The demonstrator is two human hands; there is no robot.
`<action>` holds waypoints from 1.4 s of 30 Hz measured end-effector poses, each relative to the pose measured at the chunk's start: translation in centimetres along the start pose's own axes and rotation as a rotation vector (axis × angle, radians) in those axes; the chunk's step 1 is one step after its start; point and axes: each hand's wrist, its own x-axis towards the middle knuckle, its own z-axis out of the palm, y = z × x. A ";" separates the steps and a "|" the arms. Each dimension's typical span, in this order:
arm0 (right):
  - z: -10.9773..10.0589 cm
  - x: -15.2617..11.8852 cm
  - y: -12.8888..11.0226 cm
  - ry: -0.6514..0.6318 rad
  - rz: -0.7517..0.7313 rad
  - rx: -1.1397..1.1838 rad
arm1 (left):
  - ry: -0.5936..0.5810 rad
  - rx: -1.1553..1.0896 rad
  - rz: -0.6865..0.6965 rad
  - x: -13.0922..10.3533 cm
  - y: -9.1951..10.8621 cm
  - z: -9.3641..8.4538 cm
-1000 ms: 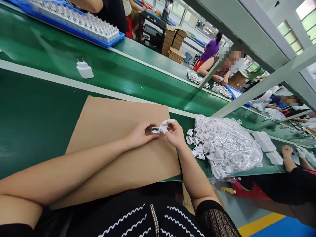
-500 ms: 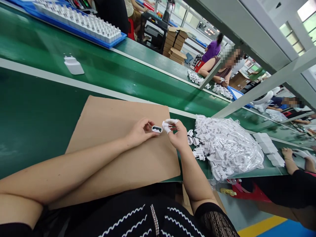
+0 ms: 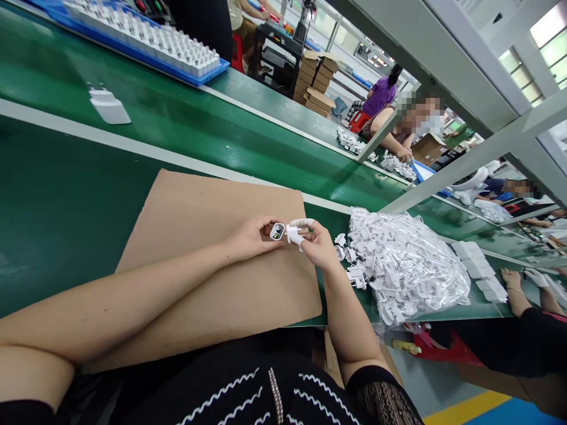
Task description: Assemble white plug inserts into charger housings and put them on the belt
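Above the brown cardboard sheet, my left hand grips a white charger housing. Its open end faces right and shows dark and yellowish parts inside. Close by on the right, my right hand, with white covers on some fingertips, pinches a white plug cover with metal pins. The plug cover is right at the housing's open end; whether they touch I cannot tell. Several loose white plug covers lie just right of my right hand.
A clear bag of white plug pieces lies right of the cardboard, with white blocks beyond it. One white charger sits on the green belt. A blue tray of chargers stands behind. A metal post rises at right; co-workers sit nearby.
The housing has turned so more of its inside shows, and the plug cover has come closer to it. The lone charger on the belt has shifted left.
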 end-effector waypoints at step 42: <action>2.5 -0.1 -1.0 -0.030 -0.403 -1.022 | -0.034 -0.010 -0.049 0.1 0.6 -0.5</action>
